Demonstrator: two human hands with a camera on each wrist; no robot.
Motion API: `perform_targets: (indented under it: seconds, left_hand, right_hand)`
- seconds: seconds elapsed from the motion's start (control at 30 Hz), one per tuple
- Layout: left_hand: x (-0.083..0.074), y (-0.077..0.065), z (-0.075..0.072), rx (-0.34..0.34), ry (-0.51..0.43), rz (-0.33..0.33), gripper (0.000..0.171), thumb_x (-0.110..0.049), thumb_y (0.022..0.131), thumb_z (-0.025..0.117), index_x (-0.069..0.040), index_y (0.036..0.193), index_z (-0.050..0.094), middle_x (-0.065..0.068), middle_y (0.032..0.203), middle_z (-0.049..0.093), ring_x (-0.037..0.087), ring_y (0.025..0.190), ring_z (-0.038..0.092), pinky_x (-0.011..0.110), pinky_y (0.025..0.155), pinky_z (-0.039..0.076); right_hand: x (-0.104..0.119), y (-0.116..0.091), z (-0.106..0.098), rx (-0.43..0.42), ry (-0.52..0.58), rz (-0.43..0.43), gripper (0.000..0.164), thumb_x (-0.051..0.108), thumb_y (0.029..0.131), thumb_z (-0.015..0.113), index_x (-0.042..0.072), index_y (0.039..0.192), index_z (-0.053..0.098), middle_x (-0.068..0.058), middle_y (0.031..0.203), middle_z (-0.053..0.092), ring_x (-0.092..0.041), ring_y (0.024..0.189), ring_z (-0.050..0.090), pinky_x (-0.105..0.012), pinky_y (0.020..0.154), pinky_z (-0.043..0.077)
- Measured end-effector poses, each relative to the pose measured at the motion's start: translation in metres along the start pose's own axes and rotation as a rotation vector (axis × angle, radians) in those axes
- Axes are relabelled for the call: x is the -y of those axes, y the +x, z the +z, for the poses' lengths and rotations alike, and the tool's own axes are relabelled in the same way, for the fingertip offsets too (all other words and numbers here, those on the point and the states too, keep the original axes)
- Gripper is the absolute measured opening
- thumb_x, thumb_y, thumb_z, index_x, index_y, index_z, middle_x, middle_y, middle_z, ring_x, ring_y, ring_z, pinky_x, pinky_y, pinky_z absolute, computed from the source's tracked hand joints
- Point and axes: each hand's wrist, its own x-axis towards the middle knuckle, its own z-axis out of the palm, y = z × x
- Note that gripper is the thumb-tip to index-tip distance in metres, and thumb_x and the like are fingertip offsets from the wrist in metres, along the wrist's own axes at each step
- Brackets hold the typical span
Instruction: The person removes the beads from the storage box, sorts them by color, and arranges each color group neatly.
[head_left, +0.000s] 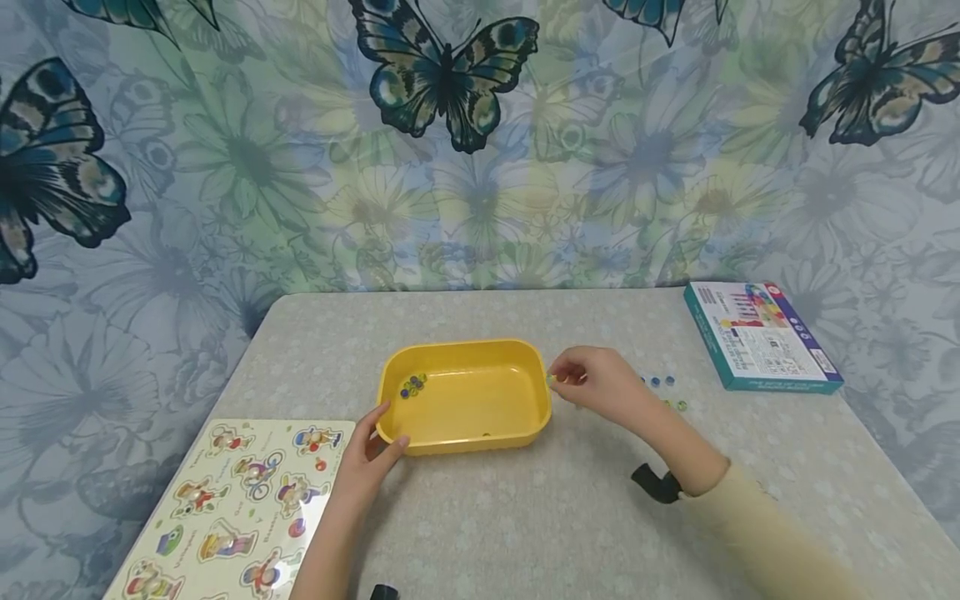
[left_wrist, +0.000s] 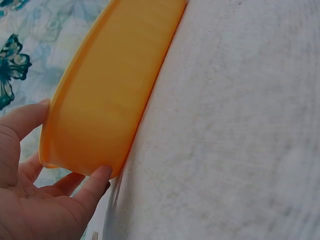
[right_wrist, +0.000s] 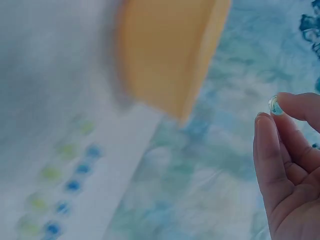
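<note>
A yellow plastic tray point(head_left: 480, 400) sits on the table, with several small blue and green glass marbles point(head_left: 412, 386) gathered at its left end. My left hand point(head_left: 367, 458) holds the tray's near left corner; in the left wrist view, the hand point(left_wrist: 55, 190) has its fingers and thumb against the rim and outer wall. Just beyond the tray's right rim, my right hand point(head_left: 596, 383) pinches one small clear, greenish glass marble point(right_wrist: 275, 105) between thumb and fingertips. That marble is above table height, apart from the tray in the right wrist view.
Rows of blue marbles point(right_wrist: 73, 186) and green marbles point(right_wrist: 50, 173) lie on the table right of the tray, partly behind my right arm. A teal-edged box point(head_left: 765, 337) lies at the back right. A picture board point(head_left: 240, 500) with cartoon figures lies front left.
</note>
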Motion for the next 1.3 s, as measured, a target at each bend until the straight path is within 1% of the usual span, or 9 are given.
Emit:
perform_targets:
  seconds: [0.1,0.2,0.33,0.4,0.53,0.73,1.13,1.3]
  left_hand:
    - [-0.001,0.0,-0.001,-0.003,0.01,-0.006,0.065,-0.026,0.087,0.067,-0.025,0.143,0.033,0.004,0.152,0.022,0.03,0.134,0.033,0.044,0.102,0.037]
    - [-0.003,0.0,-0.001,-0.008,0.011,-0.012,0.065,-0.025,0.087,0.066,-0.025,0.143,0.033,0.004,0.152,0.022,0.03,0.134,0.033,0.044,0.103,0.037]
    - [-0.001,0.0,-0.001,0.0,0.015,-0.007,0.064,-0.025,0.088,0.065,-0.025,0.143,0.033,0.003,0.152,0.022,0.03,0.135,0.032,0.044,0.103,0.037]
    - [0.0,0.0,-0.001,0.003,0.018,-0.005,0.064,-0.026,0.088,0.065,-0.026,0.143,0.033,0.003,0.152,0.021,0.03,0.135,0.031,0.045,0.103,0.037]
    - [0.002,0.0,-0.001,0.004,0.026,-0.005,0.063,-0.028,0.088,0.065,-0.027,0.142,0.033,0.002,0.153,0.021,0.031,0.135,0.031,0.046,0.103,0.036]
    - [0.002,-0.001,-0.001,0.008,0.019,0.0,0.063,-0.028,0.088,0.065,-0.027,0.142,0.033,0.001,0.152,0.022,0.03,0.135,0.031,0.046,0.103,0.036]
    - [-0.001,-0.001,0.001,0.008,0.022,-0.013,0.063,-0.028,0.088,0.065,-0.028,0.142,0.033,0.001,0.152,0.021,0.03,0.136,0.029,0.044,0.104,0.035]
    - [-0.002,-0.001,0.002,0.003,0.024,-0.019,0.063,-0.026,0.088,0.065,-0.027,0.143,0.033,0.002,0.152,0.022,0.031,0.136,0.03,0.044,0.104,0.035]
  right_hand:
    - [-0.022,-0.012,-0.002,0.022,-0.013,0.07,0.008,0.017,0.083,0.07,0.013,0.09,0.067,0.004,0.077,0.061,-0.013,0.07,0.055,-0.025,0.059,0.05]
    - [-0.042,-0.017,0.005,0.059,-0.05,0.12,0.008,0.017,0.082,0.071,0.014,0.088,0.067,0.005,0.075,0.059,-0.012,0.069,0.053,-0.024,0.06,0.048]
    - [-0.06,-0.021,0.021,0.083,-0.074,0.139,0.008,0.014,0.08,0.072,0.014,0.086,0.067,0.006,0.073,0.058,-0.011,0.066,0.051,-0.024,0.058,0.047]
    - [-0.066,-0.022,0.027,0.081,-0.075,0.126,0.009,0.012,0.078,0.073,0.013,0.084,0.067,0.006,0.071,0.057,-0.011,0.064,0.051,-0.024,0.057,0.047]
    - [-0.073,-0.023,0.035,0.088,-0.079,0.137,0.008,0.011,0.076,0.073,0.013,0.08,0.066,0.006,0.067,0.055,-0.01,0.06,0.05,-0.024,0.054,0.046]
    - [-0.075,-0.021,0.038,0.087,-0.12,0.195,0.009,0.011,0.075,0.073,0.014,0.077,0.065,0.006,0.066,0.055,-0.01,0.061,0.05,-0.024,0.055,0.045]
    - [-0.077,-0.019,0.041,0.08,-0.17,0.211,0.01,0.013,0.073,0.075,0.014,0.076,0.065,0.006,0.066,0.056,-0.011,0.062,0.05,-0.025,0.057,0.045]
    - [-0.076,-0.019,0.042,0.074,-0.185,0.226,0.011,0.014,0.074,0.076,0.013,0.08,0.066,0.005,0.067,0.055,-0.012,0.063,0.049,-0.025,0.057,0.044]
